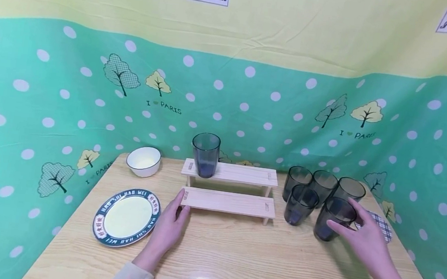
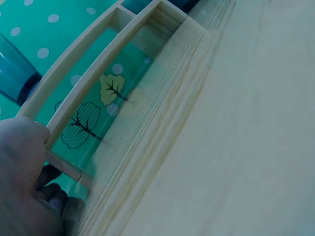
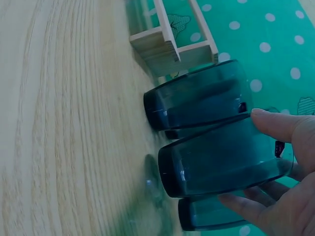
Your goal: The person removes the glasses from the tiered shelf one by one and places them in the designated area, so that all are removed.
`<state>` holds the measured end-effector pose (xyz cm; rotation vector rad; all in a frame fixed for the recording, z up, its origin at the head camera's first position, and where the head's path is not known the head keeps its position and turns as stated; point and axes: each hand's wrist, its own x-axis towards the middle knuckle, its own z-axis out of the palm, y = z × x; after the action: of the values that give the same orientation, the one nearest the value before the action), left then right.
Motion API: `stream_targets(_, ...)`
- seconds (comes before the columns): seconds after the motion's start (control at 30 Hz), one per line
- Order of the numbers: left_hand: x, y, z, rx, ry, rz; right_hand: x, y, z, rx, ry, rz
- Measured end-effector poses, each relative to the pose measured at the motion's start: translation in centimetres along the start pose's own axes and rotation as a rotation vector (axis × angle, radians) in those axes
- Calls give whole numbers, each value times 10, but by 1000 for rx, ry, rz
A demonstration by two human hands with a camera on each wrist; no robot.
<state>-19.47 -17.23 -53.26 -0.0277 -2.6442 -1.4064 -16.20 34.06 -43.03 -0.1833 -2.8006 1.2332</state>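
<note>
My right hand [image 1: 365, 236] is around a dark tinted drinking glass [image 1: 325, 222], the nearest of a group at the right. In the right wrist view, its thumb lies by the rim on one side of the glass [image 3: 221, 160] and the fingers on the other. A two-tier wooden shelf [image 1: 228, 202] stands at the middle of the table. My left hand [image 1: 169, 227] holds the left end of its lower tier, with fingers curled at the corner in the left wrist view. Another tinted glass [image 1: 206, 156] stands upright on the left part of the upper tier.
Several more tinted glasses [image 1: 300, 206] stand close together right of the shelf. A checked cloth [image 1: 381, 226] lies behind my right hand. Left of the shelf are a white bowl [image 1: 143, 161] and a blue-rimmed plate [image 1: 126, 218]. A patterned curtain [image 1: 252, 101] hangs behind the table.
</note>
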Motion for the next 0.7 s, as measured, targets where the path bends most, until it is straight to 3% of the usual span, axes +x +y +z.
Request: stream_targets(0.7, -1, 0, -1, -6, -1, 1, 19, 6, 19, 56, 32, 12)
